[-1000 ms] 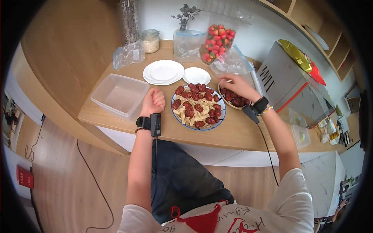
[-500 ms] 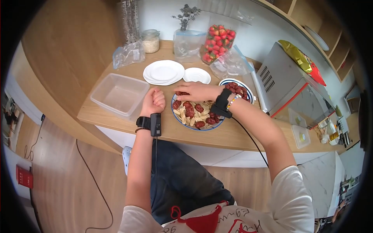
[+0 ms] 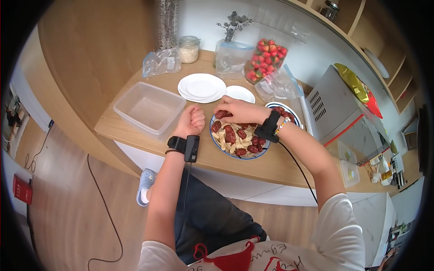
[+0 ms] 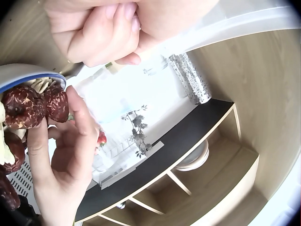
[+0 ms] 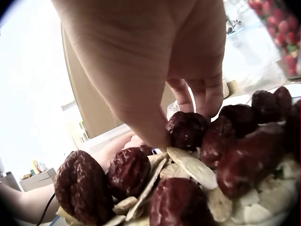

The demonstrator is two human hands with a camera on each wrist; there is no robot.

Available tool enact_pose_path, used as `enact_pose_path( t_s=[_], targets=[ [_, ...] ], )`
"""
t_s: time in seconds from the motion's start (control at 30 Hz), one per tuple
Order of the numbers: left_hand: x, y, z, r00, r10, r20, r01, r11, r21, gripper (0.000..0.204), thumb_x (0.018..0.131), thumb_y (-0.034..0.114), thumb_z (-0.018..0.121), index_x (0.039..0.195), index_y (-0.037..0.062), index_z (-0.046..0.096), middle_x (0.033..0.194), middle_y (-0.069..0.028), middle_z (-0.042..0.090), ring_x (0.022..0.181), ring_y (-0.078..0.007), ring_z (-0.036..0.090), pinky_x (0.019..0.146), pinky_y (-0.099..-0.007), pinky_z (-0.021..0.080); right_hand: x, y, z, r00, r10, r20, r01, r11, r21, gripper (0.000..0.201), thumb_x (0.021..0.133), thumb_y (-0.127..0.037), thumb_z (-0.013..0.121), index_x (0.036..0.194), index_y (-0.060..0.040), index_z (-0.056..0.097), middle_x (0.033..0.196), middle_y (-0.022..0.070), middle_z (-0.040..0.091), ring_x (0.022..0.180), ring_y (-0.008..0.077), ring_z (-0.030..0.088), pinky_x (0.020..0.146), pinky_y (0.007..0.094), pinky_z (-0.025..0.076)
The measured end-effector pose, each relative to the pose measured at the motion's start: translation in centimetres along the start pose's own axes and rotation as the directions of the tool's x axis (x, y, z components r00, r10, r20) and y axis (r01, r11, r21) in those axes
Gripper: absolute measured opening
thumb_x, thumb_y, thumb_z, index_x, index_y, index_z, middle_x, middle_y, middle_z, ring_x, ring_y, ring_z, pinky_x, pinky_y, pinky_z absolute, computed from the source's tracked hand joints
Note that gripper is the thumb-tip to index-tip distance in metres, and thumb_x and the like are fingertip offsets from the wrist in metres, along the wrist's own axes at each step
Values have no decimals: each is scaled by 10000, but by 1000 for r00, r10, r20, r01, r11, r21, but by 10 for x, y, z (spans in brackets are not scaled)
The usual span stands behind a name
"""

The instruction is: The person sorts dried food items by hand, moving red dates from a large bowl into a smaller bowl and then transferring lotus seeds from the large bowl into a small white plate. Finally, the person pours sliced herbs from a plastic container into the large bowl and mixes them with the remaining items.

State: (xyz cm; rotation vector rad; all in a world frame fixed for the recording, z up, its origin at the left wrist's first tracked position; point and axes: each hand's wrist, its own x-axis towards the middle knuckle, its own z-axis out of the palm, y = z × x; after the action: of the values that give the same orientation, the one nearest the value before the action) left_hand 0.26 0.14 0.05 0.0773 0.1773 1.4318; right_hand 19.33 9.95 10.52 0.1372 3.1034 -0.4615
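Observation:
My right hand [image 3: 242, 109] reaches over a blue-rimmed plate [image 3: 220, 148] of pale dried slices and red dates. Its thumb and fingers pinch a red date [image 5: 187, 131] at the plate's far left side, among other dates. My left hand [image 3: 191, 120] rests on the counter left of the plate, fingers curled into a fist with nothing visible in it. Behind my right wrist, partly hidden by it, stands a second blue-rimmed dish [image 3: 296, 114] with more dates. An empty clear plastic box [image 3: 149, 107] sits to the left of my left hand.
White plates [image 3: 201, 86] and a smaller white plate [image 3: 240, 94] lie behind the dates. Along the wall stand a glass jar [image 3: 189, 49], zip bags [image 3: 234, 58] and a container of strawberries [image 3: 266, 61]. A microwave [image 3: 339, 106] stands at the right.
My right hand has moved left from the dish of dates to the large plate, and its fingers now pinch a date there. My left hand keeps its fist. The head view has shifted slightly.

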Motion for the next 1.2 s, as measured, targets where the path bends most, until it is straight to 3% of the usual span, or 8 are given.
enact_pose_path(
  t_s=[0.13, 0.33, 0.5, 0.63, 0.8, 1.03, 1.17, 1.2],
  targets=[
    [1, 0, -2, 1000, -4, 6, 4, 1000, -15, 275, 922, 162, 447, 656, 124, 389, 472, 59, 215, 366, -58, 168, 333, -205, 131, 3, 5, -6, 1000, -2, 12, 1, 996, 88, 239, 816, -151, 640, 1033, -82, 568, 989, 87, 488, 824, 196, 583, 752, 305, 484],
    [1, -2, -1, 1000, -9, 3, 9, 1000, 26, 272, 920, 158, 450, 655, 122, 395, 469, 61, 214, 362, -58, 172, 332, -204, 132, -27, -4, -22, 961, 164, -221, -84, 940, 330, 228, 825, -120, 646, 1036, -65, 579, 996, 46, 530, 800, 102, 578, 706, 248, 475],
    [5, 1, -7, 1000, -4, 24, 5, 999, -38, 260, 924, 158, 443, 670, 116, 410, 473, 63, 214, 364, -55, 175, 335, -199, 140, -99, 34, -31, 823, 368, -433, -232, 913, 335, 229, 823, -137, 647, 1024, -44, 586, 967, 68, 616, 784, 139, 601, 705, 267, 488],
    [2, 0, -5, 1000, 2, 9, -1, 998, -64, 246, 928, 148, 429, 685, 113, 422, 483, 65, 209, 372, -49, 174, 339, -199, 141, -143, 52, -30, 687, 608, -398, -479, 791, 382, 234, 819, -140, 650, 1011, -22, 589, 956, 77, 628, 813, 172, 602, 738, 284, 483],
    [0, 2, -4, 999, 31, 14, -30, 998, -51, 244, 921, 132, 423, 678, 110, 413, 482, 61, 209, 365, -49, 170, 338, -200, 140, -168, 81, -8, 624, 639, -450, -520, 769, 372, 249, 833, -193, 638, 1011, -21, 613, 908, 119, 640, 836, 215, 610, 743, 313, 474],
    [-1, 1, 0, 999, 44, 26, -43, 998, -42, 251, 913, 120, 428, 667, 112, 385, 485, 59, 210, 362, -52, 163, 338, -202, 128, -211, 48, 10, 544, 630, -555, -565, 763, 313, 299, 857, -232, 618, 1082, -34, 611, 1049, 169, 562, 841, 259, 608, 776, 322, 479],
    [5, 1, -10, 992, 7, 124, -10, 1000, 19, 254, 909, 139, 453, 667, 115, 380, 490, 49, 218, 380, -60, 198, 359, -205, 172, -245, 20, 57, 430, 659, -617, -567, 729, 383, 348, 865, -203, 615, 1173, -54, 553, 1074, 146, 540, 854, 216, 600, 782, 317, 479],
    [3, 0, -5, 999, -10, 47, 11, 1000, -19, 245, 904, 144, 468, 674, 114, 390, 499, 48, 236, 396, -63, 222, 373, -206, 198, -253, 27, 69, 391, 650, -652, -526, 739, 421, 347, 868, -198, 609, 1178, -53, 548, 1067, 131, 547, 855, 206, 597, 782, 315, 479]
  ],
)
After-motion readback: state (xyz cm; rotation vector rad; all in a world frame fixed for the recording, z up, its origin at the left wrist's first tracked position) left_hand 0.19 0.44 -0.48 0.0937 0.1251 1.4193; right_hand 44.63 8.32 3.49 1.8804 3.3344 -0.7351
